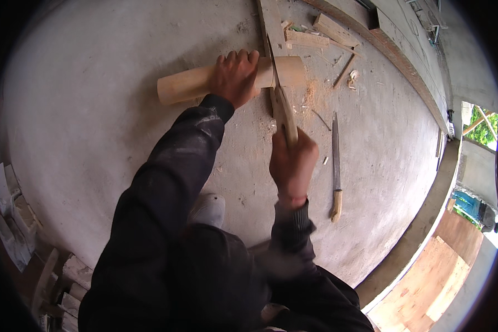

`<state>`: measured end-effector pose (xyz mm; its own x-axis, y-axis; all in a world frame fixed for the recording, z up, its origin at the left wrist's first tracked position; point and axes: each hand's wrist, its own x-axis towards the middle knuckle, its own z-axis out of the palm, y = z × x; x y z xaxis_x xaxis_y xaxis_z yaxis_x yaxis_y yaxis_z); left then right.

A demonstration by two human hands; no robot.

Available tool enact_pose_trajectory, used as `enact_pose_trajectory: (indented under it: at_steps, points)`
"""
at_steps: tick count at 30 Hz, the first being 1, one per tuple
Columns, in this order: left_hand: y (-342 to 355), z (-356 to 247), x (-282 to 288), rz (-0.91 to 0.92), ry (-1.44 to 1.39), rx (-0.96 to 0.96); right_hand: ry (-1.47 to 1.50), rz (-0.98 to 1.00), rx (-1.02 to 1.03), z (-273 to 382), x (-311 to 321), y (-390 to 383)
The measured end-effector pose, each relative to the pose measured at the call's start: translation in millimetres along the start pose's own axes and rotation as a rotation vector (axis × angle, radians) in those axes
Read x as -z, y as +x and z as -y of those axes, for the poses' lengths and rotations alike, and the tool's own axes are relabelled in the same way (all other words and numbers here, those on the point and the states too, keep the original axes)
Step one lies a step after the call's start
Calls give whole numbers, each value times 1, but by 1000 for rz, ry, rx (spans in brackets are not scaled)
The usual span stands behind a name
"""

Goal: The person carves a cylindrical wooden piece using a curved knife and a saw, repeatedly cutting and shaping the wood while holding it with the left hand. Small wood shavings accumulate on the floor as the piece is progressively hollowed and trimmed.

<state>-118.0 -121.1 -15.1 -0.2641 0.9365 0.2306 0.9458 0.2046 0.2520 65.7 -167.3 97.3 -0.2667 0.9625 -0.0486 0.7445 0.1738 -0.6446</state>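
A smooth, pale rounded piece of wood (183, 84) lies crosswise over a flat board (271, 22) on the concrete floor. My left hand (235, 76) is closed over its middle, fingers curled round the far side. My right hand (294, 166) grips the wooden handle of a handsaw (284, 113). The saw's narrow blade stands across the wood, right of my left hand, and appears to sit in a cut near the right end. Pale sawdust (314, 94) is scattered beside that end.
A second saw with a wooden handle (337, 205) lies on the floor to the right. Wood offcuts (310, 39) and thin sticks lie at the far right. My shoe (209, 210) is close by. Broken blocks (74, 271) are piled lower left; plywood sheets (426, 276) lie lower right.
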Motion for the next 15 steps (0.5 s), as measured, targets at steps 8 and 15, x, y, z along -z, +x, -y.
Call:
enact_pose_trajectory:
  at_steps: [8, 15]
  points:
    - [2, 9, 3, 61, -35, 60, 15, 38, -28, 8, 14, -11]
    - [-3, 0, 0, -5, 40, 17, 27, 10, 19, 10, -11, 48]
